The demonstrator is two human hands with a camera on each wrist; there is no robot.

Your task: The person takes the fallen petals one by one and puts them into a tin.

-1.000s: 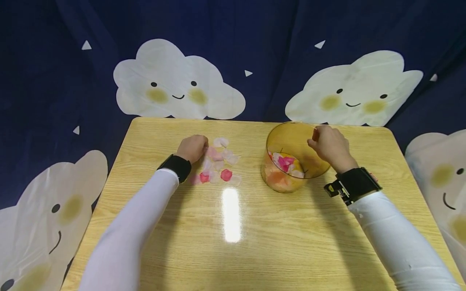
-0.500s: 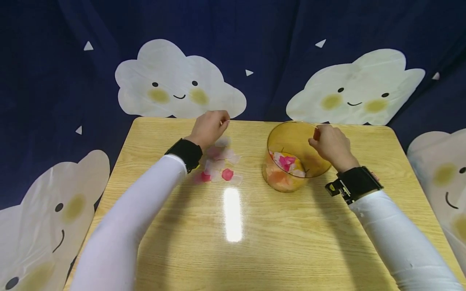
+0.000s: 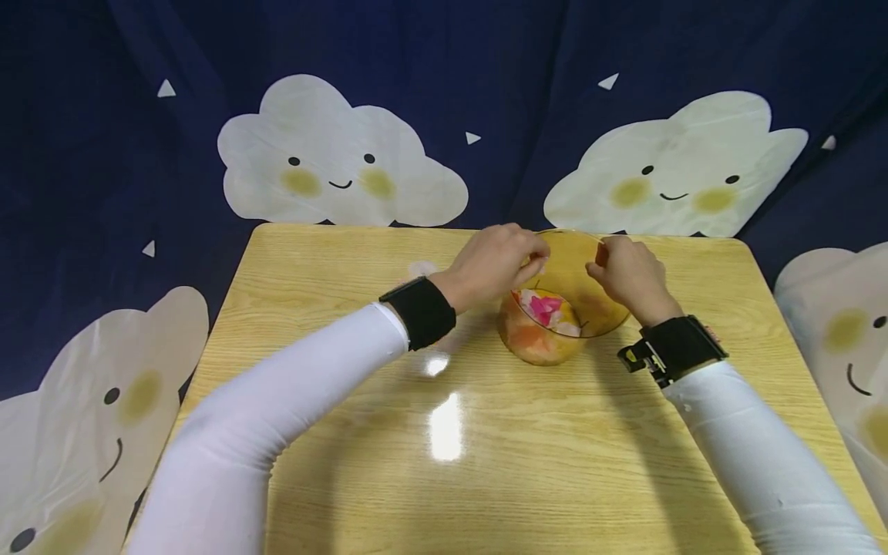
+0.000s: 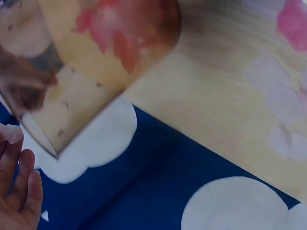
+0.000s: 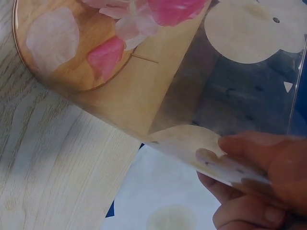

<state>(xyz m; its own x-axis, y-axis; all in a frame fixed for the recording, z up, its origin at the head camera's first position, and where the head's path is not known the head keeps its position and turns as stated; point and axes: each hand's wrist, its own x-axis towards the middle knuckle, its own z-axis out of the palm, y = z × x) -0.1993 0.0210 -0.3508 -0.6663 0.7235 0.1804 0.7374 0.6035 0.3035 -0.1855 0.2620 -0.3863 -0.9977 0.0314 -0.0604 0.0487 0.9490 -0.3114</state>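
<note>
A see-through amber container stands on the table with pink and white petals at its bottom. My right hand grips its right rim, thumb on one side of the wall and fingers on the other, as the right wrist view shows. Over the left rim, my left hand pinches a pale petal between its fingertips. More loose petals lie on the table left of the container; in the head view my left arm hides most of them.
The wooden table ends at a dark blue curtain printed with white clouds. A thin stick-like piece shows in the container. Black bands circle both wrists.
My left hand has risen from the loose petals and moved right, up to the container's left rim, carrying a petal. My right hand has stayed on the rim.
</note>
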